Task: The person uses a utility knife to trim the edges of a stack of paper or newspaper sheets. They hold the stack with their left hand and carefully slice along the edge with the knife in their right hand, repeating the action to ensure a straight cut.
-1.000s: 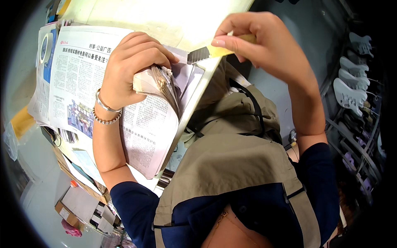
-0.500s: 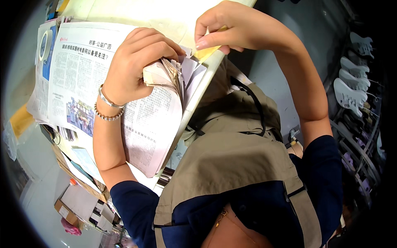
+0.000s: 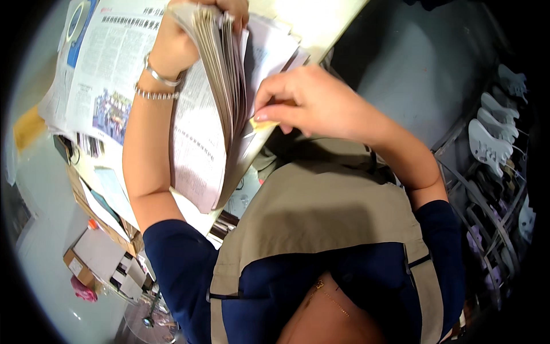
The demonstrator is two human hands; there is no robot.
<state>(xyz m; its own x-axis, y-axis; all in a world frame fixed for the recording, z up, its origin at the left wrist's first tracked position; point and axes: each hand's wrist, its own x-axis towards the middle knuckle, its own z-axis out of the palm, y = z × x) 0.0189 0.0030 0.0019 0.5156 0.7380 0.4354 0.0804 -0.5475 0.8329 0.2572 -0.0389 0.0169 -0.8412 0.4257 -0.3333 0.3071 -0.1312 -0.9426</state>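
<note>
A thick sheaf of newspaper pages (image 3: 222, 74) is lifted and folded back at its near edge, so the layered sheet edges face me. My left hand (image 3: 182, 49) is closed round the top of it; some fingertips run out at the frame's upper edge. Between the thumb and fingers of my right hand (image 3: 312, 106) is a small yellow slip (image 3: 262, 124), probably paper. That hand hovers beside the raised sheaf, by the table's edge. A printed newspaper sheet (image 3: 123, 57) lies flat on the left, partly under my left forearm.
The pale table (image 3: 329, 17) ends in a slanting edge close to my apron. A tape roll (image 3: 74, 22) lies at the far left. Several white guitar-shaped bodies (image 3: 487, 142) hang on a rack at right. A cardboard box (image 3: 80, 268) stands low on the left.
My left hand has moved up and away, lifting the newspaper pages into a taller fold. My right hand has come down and nearer with the yellow slip, from the far side of the pages.
</note>
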